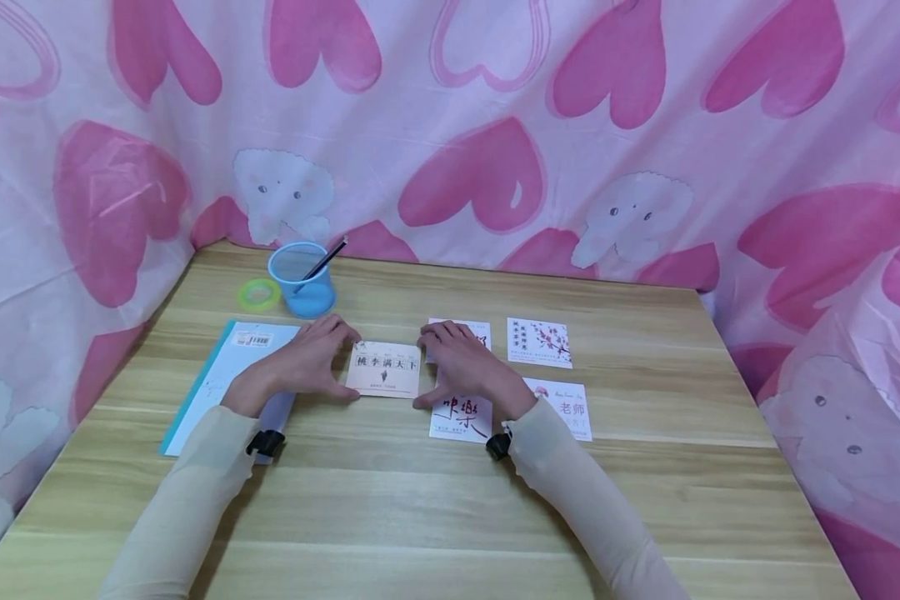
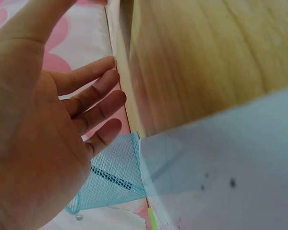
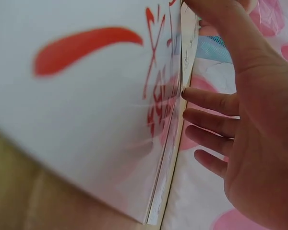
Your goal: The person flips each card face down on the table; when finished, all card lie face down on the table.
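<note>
A cream greeting card (image 1: 383, 369) with black Chinese characters is at the table's middle, between the two hands. My left hand (image 1: 300, 367) holds its left edge, thumb at the lower corner and fingers at the upper one. Opposite it, my right hand (image 1: 468, 362) holds the right edge the same way. In both wrist views the other fingers are loosely extended. Beneath the right hand and wrist lie white cards with red writing, among them one lower card (image 1: 461, 418) and one partly covered upper card (image 1: 480, 331). Whether the cream card touches the table is unclear.
A white notebook (image 1: 217, 383) with a teal spine lies under the left forearm. Behind it stand a blue mesh pen cup (image 1: 303, 283) with a dark pencil and a roll of green tape (image 1: 258, 294). Further right lie a blossom card (image 1: 538, 342) and another card (image 1: 570, 408).
</note>
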Tool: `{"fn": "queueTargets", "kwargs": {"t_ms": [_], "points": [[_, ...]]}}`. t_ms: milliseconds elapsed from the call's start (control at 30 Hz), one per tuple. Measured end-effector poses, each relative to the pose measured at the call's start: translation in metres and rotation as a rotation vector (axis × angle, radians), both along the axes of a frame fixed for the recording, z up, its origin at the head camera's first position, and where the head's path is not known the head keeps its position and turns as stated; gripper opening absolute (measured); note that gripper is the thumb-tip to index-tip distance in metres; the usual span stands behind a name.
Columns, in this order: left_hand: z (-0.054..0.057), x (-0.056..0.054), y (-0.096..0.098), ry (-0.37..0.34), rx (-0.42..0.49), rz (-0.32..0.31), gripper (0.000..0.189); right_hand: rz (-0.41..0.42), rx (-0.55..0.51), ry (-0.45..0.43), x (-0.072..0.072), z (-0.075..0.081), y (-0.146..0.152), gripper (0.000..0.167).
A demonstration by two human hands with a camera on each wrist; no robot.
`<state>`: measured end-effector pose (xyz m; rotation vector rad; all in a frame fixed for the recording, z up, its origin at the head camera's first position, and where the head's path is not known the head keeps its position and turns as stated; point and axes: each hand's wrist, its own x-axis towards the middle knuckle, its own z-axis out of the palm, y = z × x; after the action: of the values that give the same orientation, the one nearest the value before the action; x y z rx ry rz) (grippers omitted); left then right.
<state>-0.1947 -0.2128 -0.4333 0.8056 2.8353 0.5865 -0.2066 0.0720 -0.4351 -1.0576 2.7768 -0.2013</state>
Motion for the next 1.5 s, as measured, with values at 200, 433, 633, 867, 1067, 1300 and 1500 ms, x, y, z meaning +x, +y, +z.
{"fn": "queueTargets", "kwargs": {"t_ms": [200,433,633,867,1067,1300,1500], "points": [[0.001,0.003,-0.003,0.016,0.072,-0.006,0.089,0.019,-0.022,0.009,-0.001,-0.001,0.002,0.099],[0.005,0.010,0.013,0.043,0.073,-0.026,0.099,0.013,-0.066,0.019,0.002,0.000,0.002,0.101],[0.015,0.011,0.038,0.079,0.042,-0.087,0.099,0.032,-0.192,0.055,0.006,0.007,-0.002,0.096],[0.019,0.009,0.046,0.038,0.043,-0.081,0.098,0.044,-0.232,0.080,0.008,0.014,-0.004,0.098],[0.014,0.012,0.044,0.062,0.096,-0.078,0.097,0.046,-0.308,0.057,0.010,0.014,-0.005,0.100],[0.027,0.013,0.025,-0.077,0.625,-0.135,0.085,-0.004,-0.447,-0.032,0.012,0.017,-0.003,0.109],[0.033,0.011,0.023,-0.160,0.911,-0.208,0.092,0.012,-0.484,-0.089,0.012,0.017,-0.005,0.101]]}}
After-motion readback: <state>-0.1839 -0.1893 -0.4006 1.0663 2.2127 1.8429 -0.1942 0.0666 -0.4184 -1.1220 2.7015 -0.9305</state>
